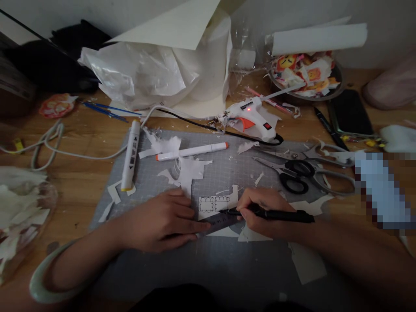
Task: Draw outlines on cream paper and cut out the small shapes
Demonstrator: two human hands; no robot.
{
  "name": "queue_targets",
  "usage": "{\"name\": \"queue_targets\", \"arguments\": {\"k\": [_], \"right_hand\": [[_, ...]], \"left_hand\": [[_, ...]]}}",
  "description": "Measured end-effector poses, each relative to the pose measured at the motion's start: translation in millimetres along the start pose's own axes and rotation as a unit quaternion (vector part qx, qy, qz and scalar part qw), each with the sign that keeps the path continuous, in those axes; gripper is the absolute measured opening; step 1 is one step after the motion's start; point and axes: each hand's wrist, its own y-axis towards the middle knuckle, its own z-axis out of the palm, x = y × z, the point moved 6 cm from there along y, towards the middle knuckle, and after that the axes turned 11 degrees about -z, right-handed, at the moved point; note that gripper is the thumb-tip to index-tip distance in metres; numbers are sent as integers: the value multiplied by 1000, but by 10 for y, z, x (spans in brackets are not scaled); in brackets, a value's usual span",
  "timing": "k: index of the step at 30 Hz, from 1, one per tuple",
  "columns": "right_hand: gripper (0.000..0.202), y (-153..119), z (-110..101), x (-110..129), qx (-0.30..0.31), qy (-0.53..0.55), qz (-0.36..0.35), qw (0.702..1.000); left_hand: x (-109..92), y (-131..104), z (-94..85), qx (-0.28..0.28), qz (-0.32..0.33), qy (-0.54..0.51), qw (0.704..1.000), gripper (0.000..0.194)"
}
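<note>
My right hand (263, 212) is closed on a black pen (286, 216), its tip touching a small piece of white paper (208, 214) near the ruler's edge. Two small boxes with scalloped lines are drawn on that paper. A clear ruler (221, 223) lies slanted across the paper's lower part. My left hand (169, 221) rests flat, fingers pointing right, the index fingertip pressing on the ruler's left end. Paper offcuts (191, 171) lie just above my left hand.
On the grey cutting mat (156, 277) lie two white markers (131, 156) (195, 151) and scissors (294, 175). Behind stand a white glue gun (253, 119) with a red light, a bowl of scraps (305, 80) and a plastic bag (139, 73). A phone (351, 112) lies at right.
</note>
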Motion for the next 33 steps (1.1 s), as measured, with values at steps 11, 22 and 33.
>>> {"name": "queue_targets", "arguments": {"k": [11, 22, 33], "right_hand": [[12, -41, -56, -55, -43, -4, 37, 998], [10, -121, 18, -85, -63, 16, 79, 995], [9, -148, 28, -29, -74, 31, 83, 993]], "left_hand": [[10, 4, -35, -19, 4, -9, 1000, 32], [2, 17, -36, -13, 5, -10, 1000, 32], [0, 12, -34, -14, -2, -7, 1000, 31]]}}
